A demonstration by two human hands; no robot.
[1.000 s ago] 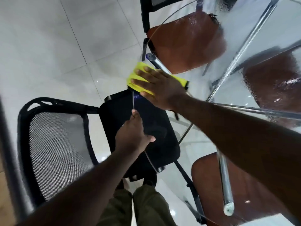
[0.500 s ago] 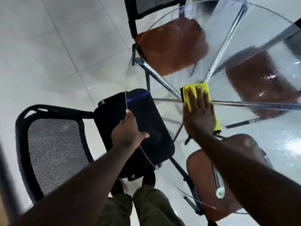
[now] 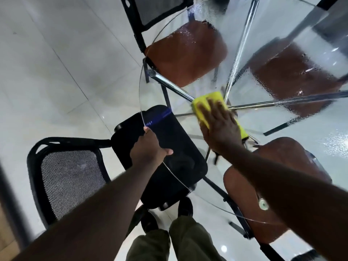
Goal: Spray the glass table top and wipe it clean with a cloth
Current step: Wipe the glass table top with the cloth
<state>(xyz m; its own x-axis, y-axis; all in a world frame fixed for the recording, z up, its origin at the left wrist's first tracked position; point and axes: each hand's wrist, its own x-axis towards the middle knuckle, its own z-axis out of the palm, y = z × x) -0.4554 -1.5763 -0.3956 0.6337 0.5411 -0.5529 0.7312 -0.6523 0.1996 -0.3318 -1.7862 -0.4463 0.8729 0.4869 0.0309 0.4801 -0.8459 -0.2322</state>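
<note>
The round glass table top fills the right of the view, wet with droplets on its far half. My right hand lies flat with straight fingers on a folded yellow cloth, pressing it onto the glass near the table's middle. My left hand grips the near left rim of the glass, fingers curled under the edge and thumb on top. No spray bottle is in view.
A black mesh-backed chair stands at the left with its seat under the rim. Three brown-seated chairs show through the glass. Chrome table legs cross beneath. White floor tiles lie to the left.
My right hand has slid the yellow cloth from the left rim to the table's middle, then slightly farther away. My left hand has kept its grip on the rim.
</note>
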